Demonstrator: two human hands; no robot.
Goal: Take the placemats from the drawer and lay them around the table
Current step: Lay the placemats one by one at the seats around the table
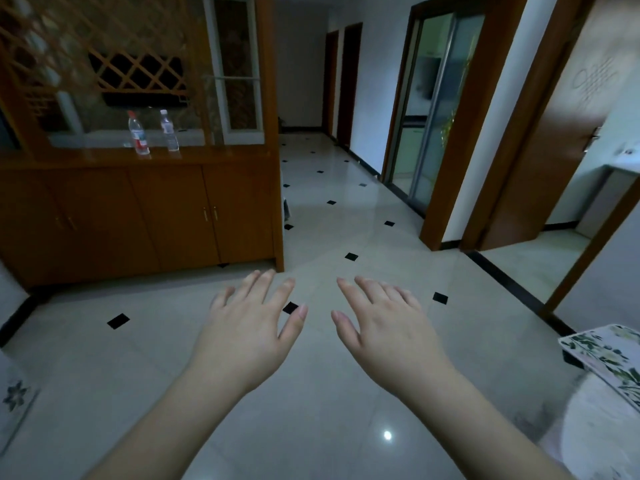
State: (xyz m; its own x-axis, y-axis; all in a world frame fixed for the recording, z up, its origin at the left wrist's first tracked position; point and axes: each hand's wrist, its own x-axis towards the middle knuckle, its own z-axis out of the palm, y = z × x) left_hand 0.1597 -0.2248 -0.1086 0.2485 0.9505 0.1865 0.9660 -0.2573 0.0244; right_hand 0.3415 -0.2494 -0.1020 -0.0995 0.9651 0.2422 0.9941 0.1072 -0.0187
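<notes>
Over floor, L hand point(242, 336) & R hand point(388, 332) spread, empty; placemat point(609, 355) cut off.

Both bare forearms are reaching up from the bottom of the frame toward its centre. The left hand point(247, 336) and right hand point(386, 332) are hovering palms down, fingers spread and seemingly relaxed, holding nothing, thumbs nearly meeting.

Wooden cabinet point(138, 209) at left — 2 water bottles point(139, 133) on its ledge, tiled floor point(346, 209), sliding glass door point(433, 109).
</notes>
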